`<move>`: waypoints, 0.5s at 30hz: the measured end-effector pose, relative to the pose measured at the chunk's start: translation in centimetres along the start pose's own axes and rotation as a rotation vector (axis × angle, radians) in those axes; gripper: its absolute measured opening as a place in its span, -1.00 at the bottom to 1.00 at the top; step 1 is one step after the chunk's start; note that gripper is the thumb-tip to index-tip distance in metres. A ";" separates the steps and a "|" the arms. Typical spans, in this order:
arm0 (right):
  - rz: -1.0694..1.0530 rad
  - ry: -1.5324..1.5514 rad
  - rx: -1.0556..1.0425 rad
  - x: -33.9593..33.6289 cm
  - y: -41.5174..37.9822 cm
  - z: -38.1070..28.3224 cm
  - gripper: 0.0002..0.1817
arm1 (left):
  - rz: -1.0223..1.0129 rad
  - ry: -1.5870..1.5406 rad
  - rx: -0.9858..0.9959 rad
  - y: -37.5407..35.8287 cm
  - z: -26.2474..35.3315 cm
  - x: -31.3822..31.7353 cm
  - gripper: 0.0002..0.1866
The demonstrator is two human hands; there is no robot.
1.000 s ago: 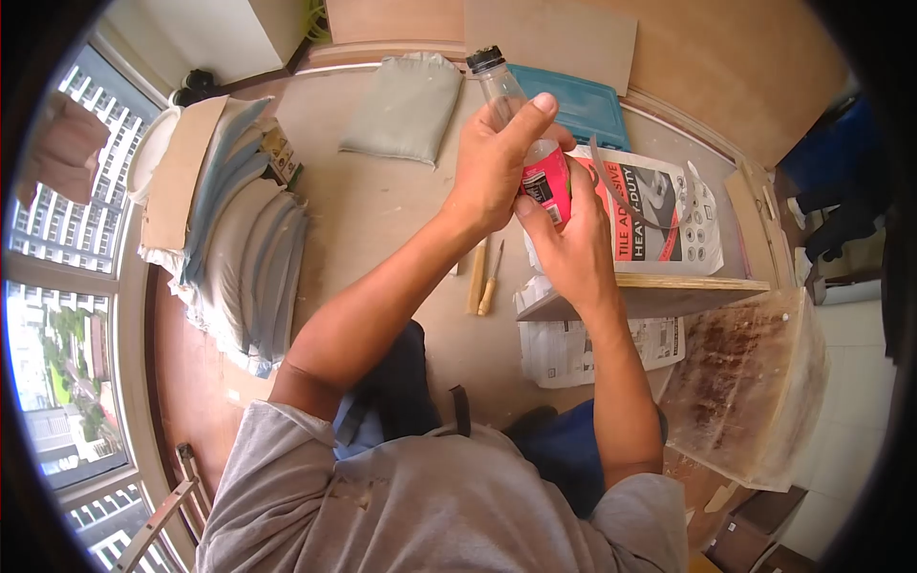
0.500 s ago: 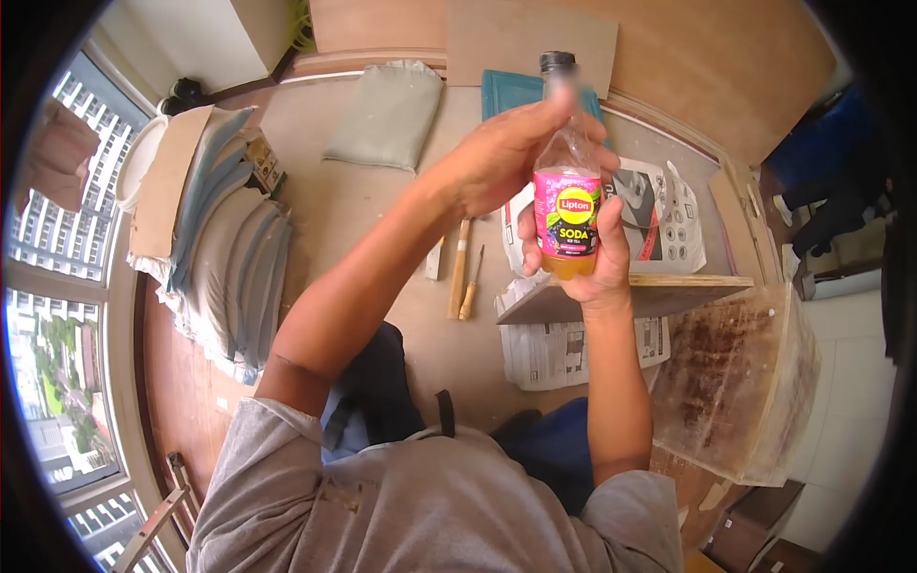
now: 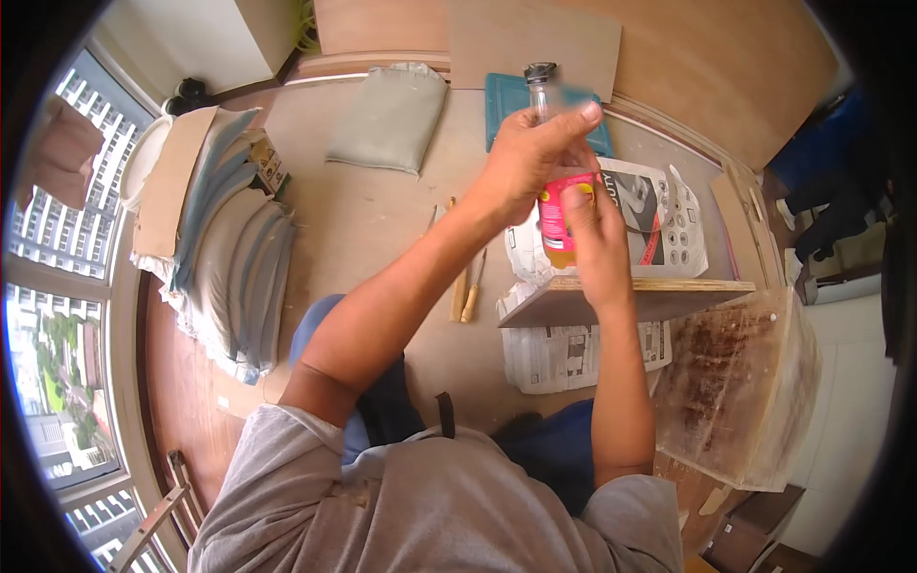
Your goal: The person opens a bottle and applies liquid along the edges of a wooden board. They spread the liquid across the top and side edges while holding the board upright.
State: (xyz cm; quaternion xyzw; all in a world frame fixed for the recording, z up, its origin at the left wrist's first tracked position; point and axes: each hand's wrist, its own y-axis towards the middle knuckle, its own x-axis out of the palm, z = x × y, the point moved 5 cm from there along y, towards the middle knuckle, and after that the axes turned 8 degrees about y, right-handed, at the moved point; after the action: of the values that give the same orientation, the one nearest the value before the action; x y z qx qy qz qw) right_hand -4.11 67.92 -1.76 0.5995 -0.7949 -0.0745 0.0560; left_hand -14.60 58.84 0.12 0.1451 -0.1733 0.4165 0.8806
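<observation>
A soda bottle (image 3: 556, 231) with a pink label and a dark cap (image 3: 541, 73) is held up in front of me, slightly tilted. Amber liquid shows at its bottom. My left hand (image 3: 530, 160) wraps around the neck below the cap, thumb pointing to the right. Around the lower body, my right hand (image 3: 597, 237) grips the bottle with its thumb over the label. Below the bottle is a board (image 3: 611, 301) with a pale plywood edge. A wooden-handled tool (image 3: 470, 304) lies on the floor left of the board.
Stacked sacks (image 3: 229, 258) stand at left by the window. A grey sack (image 3: 392, 116) and a teal sheet-like item (image 3: 501, 105) lie ahead. Printed white packaging (image 3: 683, 224) is under and behind the board. A stained panel (image 3: 731, 382) sits at right. Another person's legs (image 3: 836, 224) show at far right.
The bottle has turned so its label front faces more to the right. My right thumb has moved over the label, and my left hand sits lower around the neck.
</observation>
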 end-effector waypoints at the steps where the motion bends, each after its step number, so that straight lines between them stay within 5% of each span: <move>1: 0.036 -0.284 -0.152 0.5 -0.3 -1.3 -0.24 | 0.003 0.001 -0.001 0.0 -0.3 0.4 -0.45; 4: 0.126 -0.551 -0.246 1.1 -0.5 -2.4 -0.24 | 0.189 0.117 0.132 -0.3 0.0 -0.2 -0.44; 6: 0.144 -0.593 -0.298 1.2 -0.8 -3.0 -0.40 | -0.050 -0.053 0.032 0.1 -0.6 0.5 -0.43; 12: 0.126 -0.532 -0.313 0.8 -0.6 -3.2 -0.60 | -0.105 -0.073 0.134 -1.5 0.6 1.2 -0.54; 15: 0.059 -0.106 -0.144 0.9 -0.6 -3.1 -0.68 | 0.051 0.255 0.153 -2.2 0.2 0.6 -0.67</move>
State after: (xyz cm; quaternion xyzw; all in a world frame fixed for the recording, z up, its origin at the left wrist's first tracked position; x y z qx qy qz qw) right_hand -3.26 66.73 1.13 0.5654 -0.8068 -0.1612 0.0589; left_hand -12.56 57.75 0.33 0.1532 -0.0315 0.4657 0.8710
